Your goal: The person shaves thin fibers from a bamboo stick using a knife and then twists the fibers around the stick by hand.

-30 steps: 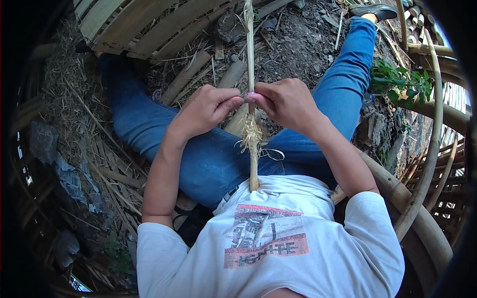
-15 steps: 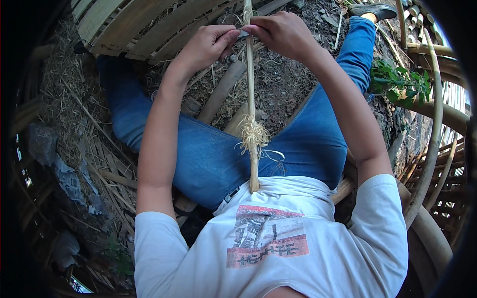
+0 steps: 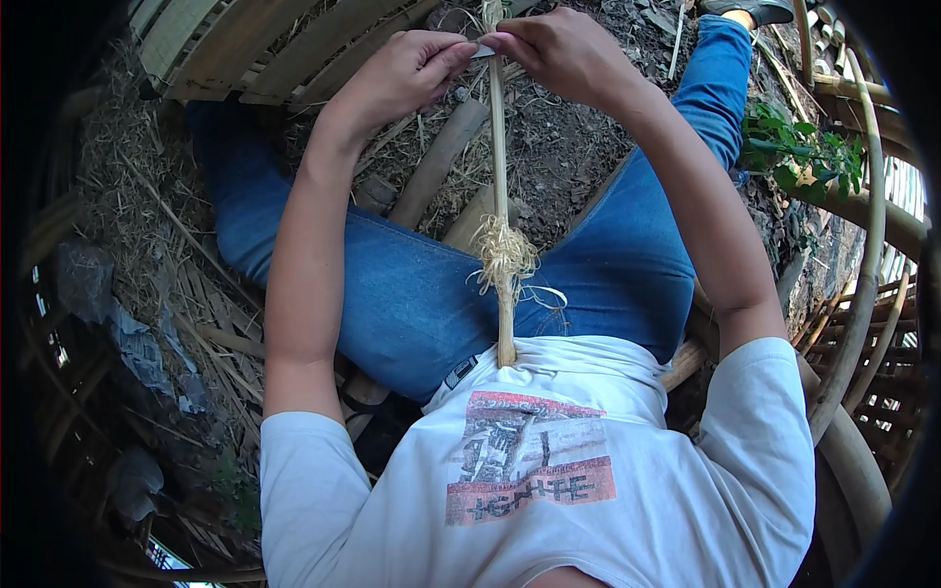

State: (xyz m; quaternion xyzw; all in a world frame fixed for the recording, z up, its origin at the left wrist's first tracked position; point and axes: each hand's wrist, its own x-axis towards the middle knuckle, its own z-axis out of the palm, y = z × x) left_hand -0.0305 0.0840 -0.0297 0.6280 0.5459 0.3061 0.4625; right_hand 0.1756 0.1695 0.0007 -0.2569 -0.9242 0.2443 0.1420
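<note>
— How is the bamboo strip (image 3: 501, 211) laid?

— Its near end is braced against the white T-shirt (image 3: 549, 461); the long axis runs straight away from the body, over the jeans (image 3: 412, 304). A tuft of curled shavings (image 3: 505, 257) is seen partway along it.

— And the hands?

— Both are found at the far end. The left hand (image 3: 404, 71) is set just left of the strip, the right hand (image 3: 561, 51) just right, about equally near. Fingers are pressed together, pinching what may be a small blade (image 3: 482, 51) at the strip; that part is poorly resolved.
</note>
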